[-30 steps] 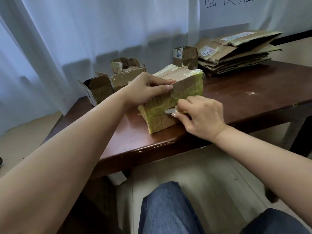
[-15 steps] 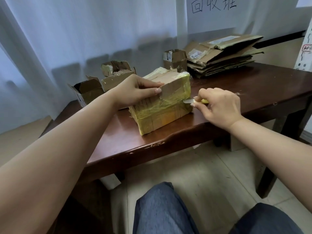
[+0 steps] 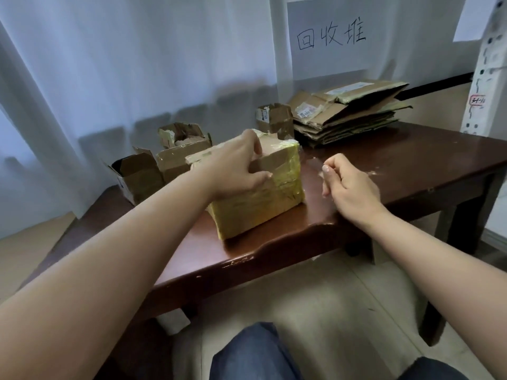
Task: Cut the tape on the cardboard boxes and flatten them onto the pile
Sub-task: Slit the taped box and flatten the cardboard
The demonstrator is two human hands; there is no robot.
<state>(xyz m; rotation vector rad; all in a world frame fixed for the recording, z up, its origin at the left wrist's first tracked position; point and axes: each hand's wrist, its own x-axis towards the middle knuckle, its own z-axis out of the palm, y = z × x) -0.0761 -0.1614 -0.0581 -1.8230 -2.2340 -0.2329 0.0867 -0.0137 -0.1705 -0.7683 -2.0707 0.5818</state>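
Observation:
A cardboard box (image 3: 263, 204) wrapped in yellowish tape sits near the front edge of the dark wooden table (image 3: 411, 165). My left hand (image 3: 236, 165) lies over its top, fingers on the far edge and thumb on the near side, gripping it. My right hand (image 3: 348, 185) hovers just right of the box, apart from it, curled into a fist around a small cutter. The fist hides the cutter except for a faint blurred tip by the thumb. The pile of flattened boxes (image 3: 348, 116) lies at the back right of the table.
A small opened box (image 3: 275, 117) stands left of the pile. Two more opened boxes (image 3: 137, 174) (image 3: 181, 149) sit at the back left. A paper sign (image 3: 329, 37) hangs on the curtain. A white post (image 3: 485, 78) rises at the right. My knees are below the table edge.
My right hand drew the cutter along the box's near side to its right end, then pulled away to the right. My left hand shifted further over the box top.

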